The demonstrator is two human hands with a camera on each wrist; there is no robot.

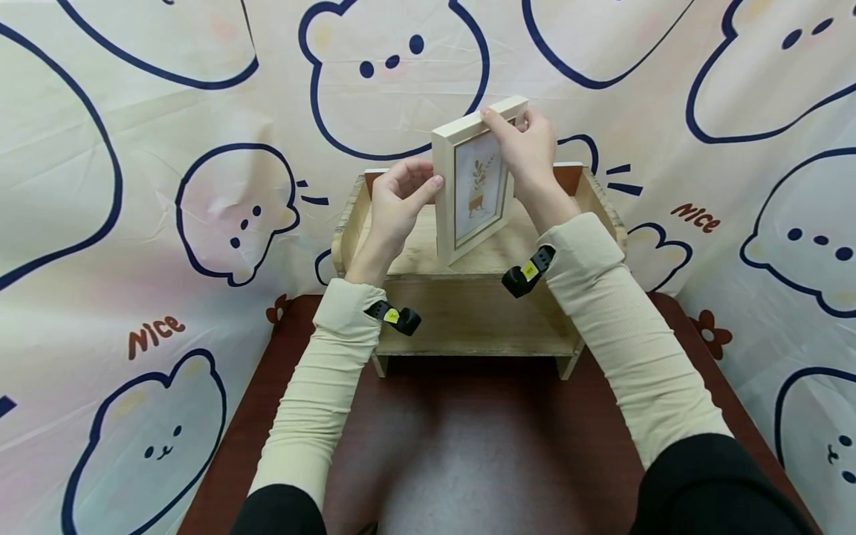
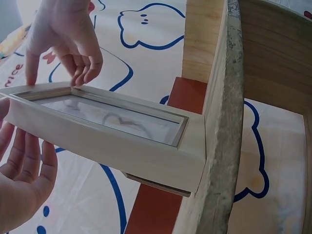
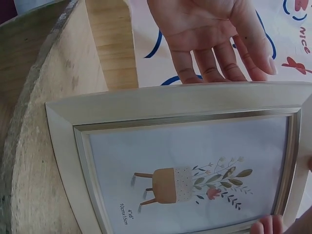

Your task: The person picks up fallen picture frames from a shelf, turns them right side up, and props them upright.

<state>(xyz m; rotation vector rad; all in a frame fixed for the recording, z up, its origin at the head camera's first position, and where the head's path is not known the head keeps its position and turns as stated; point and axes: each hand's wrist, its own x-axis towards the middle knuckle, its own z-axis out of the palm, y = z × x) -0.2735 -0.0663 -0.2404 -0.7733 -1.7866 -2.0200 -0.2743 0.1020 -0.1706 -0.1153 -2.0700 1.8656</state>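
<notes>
A cream picture frame (image 1: 444, 193) with a potted-plant print stands upright, turned at an angle, on the top board of a small wooden shelf (image 1: 481, 312). My left hand (image 1: 400, 197) is at the frame's left side, its thumb by the side edge and its fingers reaching behind. My right hand (image 1: 528, 152) holds the top right corner, thumb in front and fingers behind. In the left wrist view the frame's lower end (image 2: 192, 146) meets the board. The print (image 3: 190, 175) faces the right wrist camera, where the left fingertips are hidden behind the frame's edge.
Raised side panels (image 1: 600, 204) flank the shelf's top board. The shelf stands on a dark reddish-brown table (image 1: 481, 453). Behind and at both sides hangs a cloth (image 1: 254, 111) printed with cartoon bears. Black straps with small devices (image 1: 528, 272) are on both wrists.
</notes>
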